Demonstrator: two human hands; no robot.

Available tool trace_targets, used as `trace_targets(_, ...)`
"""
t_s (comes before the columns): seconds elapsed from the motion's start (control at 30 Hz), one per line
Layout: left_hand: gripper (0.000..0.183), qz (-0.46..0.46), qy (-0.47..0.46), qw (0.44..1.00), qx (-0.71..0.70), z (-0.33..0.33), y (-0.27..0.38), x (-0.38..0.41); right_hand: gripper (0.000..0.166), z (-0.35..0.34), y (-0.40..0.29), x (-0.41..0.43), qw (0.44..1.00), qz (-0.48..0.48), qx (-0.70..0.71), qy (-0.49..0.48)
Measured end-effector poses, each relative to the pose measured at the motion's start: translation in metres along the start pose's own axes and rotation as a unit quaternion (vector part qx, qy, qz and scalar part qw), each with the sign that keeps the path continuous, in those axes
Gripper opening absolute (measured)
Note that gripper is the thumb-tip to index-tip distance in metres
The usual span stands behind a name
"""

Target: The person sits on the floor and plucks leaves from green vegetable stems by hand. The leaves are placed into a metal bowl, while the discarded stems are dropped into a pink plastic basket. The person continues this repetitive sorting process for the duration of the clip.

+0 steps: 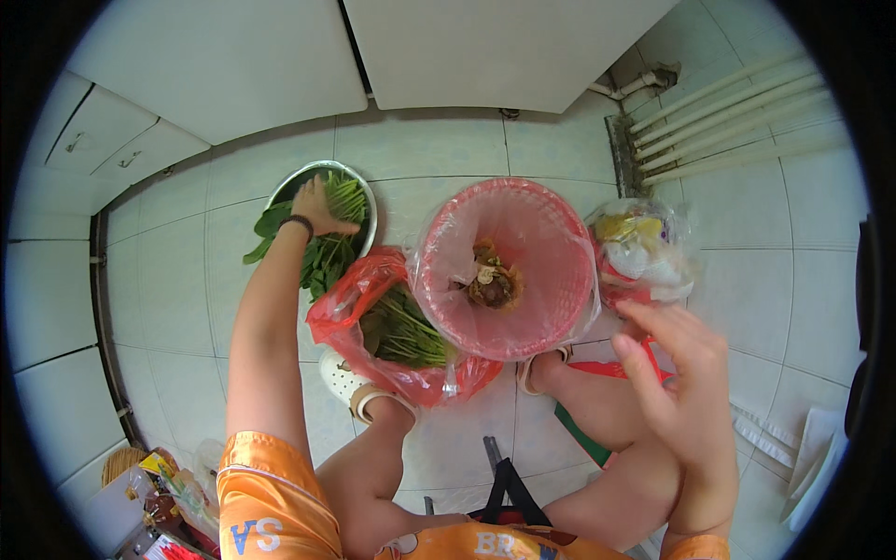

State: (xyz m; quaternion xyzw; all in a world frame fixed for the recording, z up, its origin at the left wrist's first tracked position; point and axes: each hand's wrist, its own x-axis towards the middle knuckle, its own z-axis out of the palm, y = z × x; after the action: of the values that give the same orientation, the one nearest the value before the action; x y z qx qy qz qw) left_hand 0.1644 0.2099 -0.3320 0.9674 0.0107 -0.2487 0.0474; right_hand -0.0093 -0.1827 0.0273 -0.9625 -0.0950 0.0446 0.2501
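My left hand [318,206] lies on leafy green vegetables [343,194] in a round metal basin [373,217]. Its thumb is spread wide from the fingers, and I see nothing gripped in it. Leaves hang over the basin's left and lower rim. Just below, a red plastic bag [336,304] stands open with more long-stemmed greens [406,329] inside. Above my right knee, my right hand [675,371] is raised, empty, with thumb and fingers apart. Between the hands stands a pink basket-like bin [574,294] lined with clear plastic, brownish scraps [493,283] at its bottom.
A clear plastic bag of mixed packaging [633,245] sits right of the bin. White cabinets [462,56] border the far side, and pipes [728,119] run along the right wall. Bottles and packets [171,497] stand at lower left. My feet in white clogs [343,374] flank the red bag.
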Motion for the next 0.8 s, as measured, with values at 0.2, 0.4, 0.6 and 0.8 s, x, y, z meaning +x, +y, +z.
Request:
trace_targets(0.2, 0.142, -0.062, -0.051, 0.994, 0.074, 0.026, 0.015, -0.016, 0.029, 0.001, -0.003, 0.001, 1.0, 0.013, -0.016, -0.015)
trace_targets(0.4, 0.121, -0.041, 0.021, 0.999, 0.013, 0.052, -0.009, -0.003, 0.029, 0.01, -0.02, 0.013, 0.999, 0.029, -0.02, -0.032)
trace_targets(0.6, 0.1, 0.044, -0.013, 0.998, -0.041, 0.031, -0.058, 0.016, 0.031, 0.012, -0.014, 0.014, 0.999, 0.027, -0.007, -0.037)
trace_targets(0.8, 0.121, 0.091, -0.116, 0.984, -0.101, -0.007, -0.064, 0.028, 0.032, 0.015, -0.016, 0.012, 0.999, 0.012, -0.008, -0.034)
